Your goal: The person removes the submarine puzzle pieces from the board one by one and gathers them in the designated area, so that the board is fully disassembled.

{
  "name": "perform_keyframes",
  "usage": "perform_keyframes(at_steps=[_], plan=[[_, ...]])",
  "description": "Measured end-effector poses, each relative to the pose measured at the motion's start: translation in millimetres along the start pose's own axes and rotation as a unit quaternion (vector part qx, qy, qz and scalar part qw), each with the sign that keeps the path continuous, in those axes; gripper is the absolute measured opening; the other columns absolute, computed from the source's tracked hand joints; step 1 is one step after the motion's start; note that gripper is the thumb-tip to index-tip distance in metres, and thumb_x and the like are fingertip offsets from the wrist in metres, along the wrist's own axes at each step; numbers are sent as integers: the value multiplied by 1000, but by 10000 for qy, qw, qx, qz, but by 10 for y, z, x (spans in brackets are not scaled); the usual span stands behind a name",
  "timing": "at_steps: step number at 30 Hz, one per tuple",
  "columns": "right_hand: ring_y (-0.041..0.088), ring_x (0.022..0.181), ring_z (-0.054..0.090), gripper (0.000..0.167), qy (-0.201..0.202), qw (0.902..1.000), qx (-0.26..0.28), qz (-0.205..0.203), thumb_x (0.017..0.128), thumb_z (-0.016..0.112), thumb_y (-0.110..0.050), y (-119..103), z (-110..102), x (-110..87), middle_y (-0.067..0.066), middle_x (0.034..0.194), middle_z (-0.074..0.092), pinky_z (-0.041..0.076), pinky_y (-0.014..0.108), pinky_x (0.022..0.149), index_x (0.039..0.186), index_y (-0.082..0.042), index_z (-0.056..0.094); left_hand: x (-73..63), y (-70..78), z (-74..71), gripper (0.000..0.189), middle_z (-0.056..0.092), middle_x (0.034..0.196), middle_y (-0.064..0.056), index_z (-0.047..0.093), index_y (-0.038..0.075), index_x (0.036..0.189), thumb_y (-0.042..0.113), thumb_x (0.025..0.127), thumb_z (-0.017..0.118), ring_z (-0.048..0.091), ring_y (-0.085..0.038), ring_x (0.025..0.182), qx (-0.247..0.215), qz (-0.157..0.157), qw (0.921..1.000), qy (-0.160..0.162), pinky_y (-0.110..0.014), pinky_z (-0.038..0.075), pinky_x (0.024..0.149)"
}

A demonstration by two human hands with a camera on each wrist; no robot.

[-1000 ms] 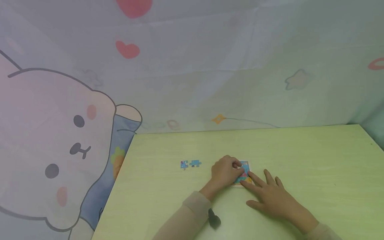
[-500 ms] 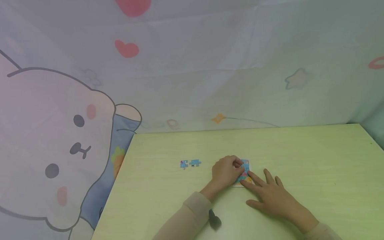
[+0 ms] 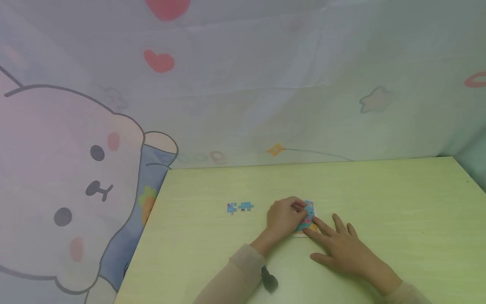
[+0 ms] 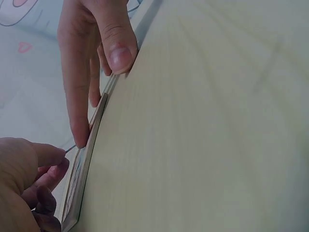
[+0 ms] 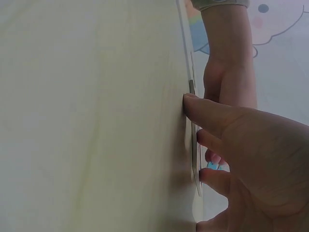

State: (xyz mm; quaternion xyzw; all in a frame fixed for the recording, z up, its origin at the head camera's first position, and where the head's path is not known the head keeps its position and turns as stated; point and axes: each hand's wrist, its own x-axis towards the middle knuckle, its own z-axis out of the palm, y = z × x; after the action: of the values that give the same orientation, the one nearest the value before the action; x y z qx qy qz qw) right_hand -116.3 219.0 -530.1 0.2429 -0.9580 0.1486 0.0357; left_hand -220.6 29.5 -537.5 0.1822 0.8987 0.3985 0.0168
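A small jigsaw puzzle with a blue, pink and orange picture lies in a thin pale frame on the table, partly covered by both hands. My left hand is over its left side, thumb and forefinger pinching a thin puzzle piece, edge-on in the left wrist view. The right wrist view shows a blue bit of the piece at those fingertips. My right hand is spread out, two straight fingers resting on the puzzle's right and lower edge, its thumb apart on the near side.
Two loose blue puzzle pieces, a left one and a right one, lie on the pale yellow-green table to the left. A dark rounded object shows beside the left sleeve. A printed cloth hangs behind the table.
Both hands stay almost in place. The blue upper edge beside the left fingers shows slightly higher than a second ago. The head view has shifted a little.
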Motion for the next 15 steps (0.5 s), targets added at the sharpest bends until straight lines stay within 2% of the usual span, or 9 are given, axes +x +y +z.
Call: perform_keyframes(at_steps=[7,13,15], plan=[[66,133,39,59,-29,10000,-84,21,94,70,-54,24,23,21,10,157,48,38,83,89,147,-27,61,-51,-72,-153,13,76,93,15,78,23,102,30,91,77,70,-3,84,-76,-154,9993,341,-25,52,68],[64,135,38,61,-96,9999,-97,70,94,71,-54,38,17,31,10,157,49,38,82,91,148,-27,60,-110,-221,-297,14,74,94,17,77,25,104,32,91,76,67,-5,79,-317,-477,9972,490,-31,50,67],[64,134,39,60,-81,9999,-91,53,94,71,-52,35,7,36,10,156,49,38,82,91,147,-26,60,-135,-281,-349,13,73,95,18,77,27,103,33,92,76,66,-6,83,-286,-604,9961,582,-32,49,70]])
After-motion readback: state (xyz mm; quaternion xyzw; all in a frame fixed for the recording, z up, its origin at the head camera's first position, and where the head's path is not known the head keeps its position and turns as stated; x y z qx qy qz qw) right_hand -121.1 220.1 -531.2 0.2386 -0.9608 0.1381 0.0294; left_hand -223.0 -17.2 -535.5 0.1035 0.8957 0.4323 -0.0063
